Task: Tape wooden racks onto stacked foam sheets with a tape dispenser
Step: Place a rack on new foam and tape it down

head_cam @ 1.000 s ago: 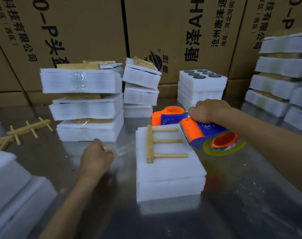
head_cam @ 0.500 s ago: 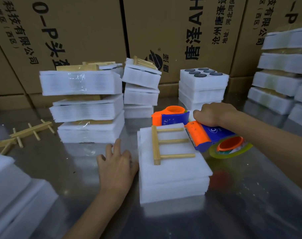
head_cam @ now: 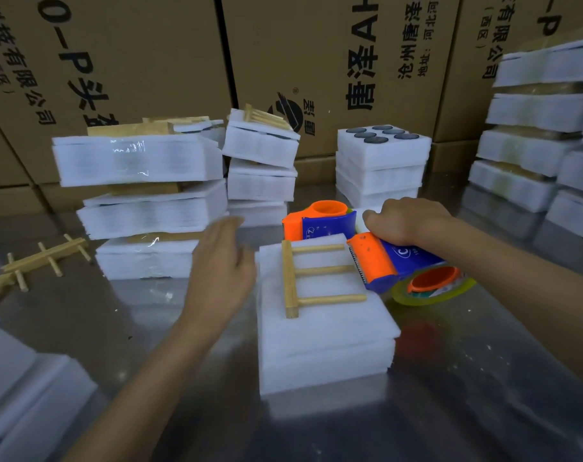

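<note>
right hand (head_cam: 405, 221) curls around a blue-orange tape dispenser (head_cam: 393, 265) at 3 o'clock of the wooden rack (head_cam: 311, 278), which lies on stacked foam sheets (head_cam: 323, 341). left hand (head_cam: 221, 271), fingers straight, hovers blurred at 9 o'clock. a second dispenser (head_cam: 318, 221) and taped bundles (head_cam: 143, 191) sit behind on the metal table (head_cam: 450, 395).

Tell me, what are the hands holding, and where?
The right hand grips the tape dispenser round the top of its blue body. The left hand holds nothing; its fingers are open beside the foam stack.
</note>
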`<state>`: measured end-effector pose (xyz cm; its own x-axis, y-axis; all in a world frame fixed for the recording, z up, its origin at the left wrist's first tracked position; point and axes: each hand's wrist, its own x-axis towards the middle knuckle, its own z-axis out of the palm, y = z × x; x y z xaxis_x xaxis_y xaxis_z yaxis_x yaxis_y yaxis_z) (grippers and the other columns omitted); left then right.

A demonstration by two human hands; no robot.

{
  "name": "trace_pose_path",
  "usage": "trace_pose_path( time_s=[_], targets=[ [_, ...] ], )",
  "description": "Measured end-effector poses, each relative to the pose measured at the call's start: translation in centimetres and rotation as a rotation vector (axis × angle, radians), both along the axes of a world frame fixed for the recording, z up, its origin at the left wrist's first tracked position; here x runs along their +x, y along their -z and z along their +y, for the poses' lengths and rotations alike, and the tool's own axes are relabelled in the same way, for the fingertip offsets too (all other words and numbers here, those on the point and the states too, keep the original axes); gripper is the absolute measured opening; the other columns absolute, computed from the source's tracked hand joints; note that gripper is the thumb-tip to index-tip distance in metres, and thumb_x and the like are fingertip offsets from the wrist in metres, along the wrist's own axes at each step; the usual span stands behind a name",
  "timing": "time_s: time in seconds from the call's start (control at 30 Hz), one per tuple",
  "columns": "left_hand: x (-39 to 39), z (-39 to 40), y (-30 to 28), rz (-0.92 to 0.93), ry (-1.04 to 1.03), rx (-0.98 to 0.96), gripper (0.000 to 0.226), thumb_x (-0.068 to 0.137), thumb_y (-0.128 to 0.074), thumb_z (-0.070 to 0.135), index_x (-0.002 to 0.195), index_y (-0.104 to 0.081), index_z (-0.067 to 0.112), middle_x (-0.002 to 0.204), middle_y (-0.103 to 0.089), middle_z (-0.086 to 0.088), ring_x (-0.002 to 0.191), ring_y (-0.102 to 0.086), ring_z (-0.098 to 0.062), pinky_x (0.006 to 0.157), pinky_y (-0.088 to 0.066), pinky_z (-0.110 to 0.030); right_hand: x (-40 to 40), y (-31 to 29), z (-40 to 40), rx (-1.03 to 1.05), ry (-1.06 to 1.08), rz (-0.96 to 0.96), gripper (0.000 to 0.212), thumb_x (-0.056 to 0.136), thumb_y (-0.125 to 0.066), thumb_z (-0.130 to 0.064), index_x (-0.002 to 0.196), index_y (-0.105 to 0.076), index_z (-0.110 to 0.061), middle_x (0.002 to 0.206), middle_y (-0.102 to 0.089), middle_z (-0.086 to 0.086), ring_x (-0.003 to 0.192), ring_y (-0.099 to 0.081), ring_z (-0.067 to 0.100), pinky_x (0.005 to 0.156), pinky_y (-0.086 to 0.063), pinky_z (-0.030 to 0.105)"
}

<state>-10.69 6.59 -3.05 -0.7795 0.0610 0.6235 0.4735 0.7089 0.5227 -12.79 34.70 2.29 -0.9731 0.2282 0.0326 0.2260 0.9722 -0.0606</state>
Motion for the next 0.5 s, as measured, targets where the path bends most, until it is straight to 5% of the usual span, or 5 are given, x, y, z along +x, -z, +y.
trace_pose_path(
  time_s=[0.1, 0.23, 0.37, 0.5],
  targets=[
    [-1.7, 5.7, -2.4, -0.178, 0.204, -0.042, 0.042, 0.104, -0.039, 0.022, 0.147, -0.041, 0.019, 0.156, -0.036, 0.002, 0.143, -0.028, -0.011, 0.110, -0.021, -0.017, -0.1, 0.3, 0.1, 0.010, -0.004, 0.002, 0.057, 0.094, -0.024, -0.060, 0.120, -0.053, -0.020, 0.099, -0.054, 0.005, 0.084, -0.053, 0.020, 0.069, -0.037, 0.032],
    [-3.4, 8.5, -0.1, -0.471, 0.249, -0.461, 0.053, 0.106, -0.024, 0.044, 0.154, -0.029, 0.021, 0.163, -0.021, 0.002, 0.151, -0.013, -0.017, 0.120, -0.009, -0.034, 0.0, 0.5, 0.9, -0.027, 0.002, 0.039, 0.051, 0.094, -0.022, -0.061, 0.112, -0.050, -0.023, 0.087, -0.047, 0.001, 0.071, -0.046, 0.015, 0.061, -0.032, 0.031],
    [-3.8, 8.2, 0.1, -0.495, 0.237, -0.571, 0.058, 0.105, -0.020, 0.051, 0.155, -0.027, 0.022, 0.163, -0.023, 0.004, 0.151, -0.014, -0.018, 0.121, -0.010, -0.036, 0.4, 0.7, 1.6, -0.084, -0.003, 0.018, 0.046, 0.093, -0.019, -0.064, 0.101, -0.043, -0.025, 0.083, -0.046, 0.000, 0.069, -0.046, 0.012, 0.056, -0.030, 0.028],
    [-3.4, 8.2, -0.4, -0.499, 0.233, -0.615, 0.059, 0.104, -0.019, 0.052, 0.155, -0.026, 0.022, 0.163, -0.024, 0.003, 0.150, -0.017, -0.018, 0.121, -0.010, -0.037, 1.0, 0.9, 3.6, -0.160, 0.026, 0.019, 0.053, 0.093, -0.019, -0.063, 0.110, -0.049, -0.022, 0.108, -0.056, 0.010, 0.077, -0.049, 0.019, 0.066, -0.036, 0.032]
  ],
)
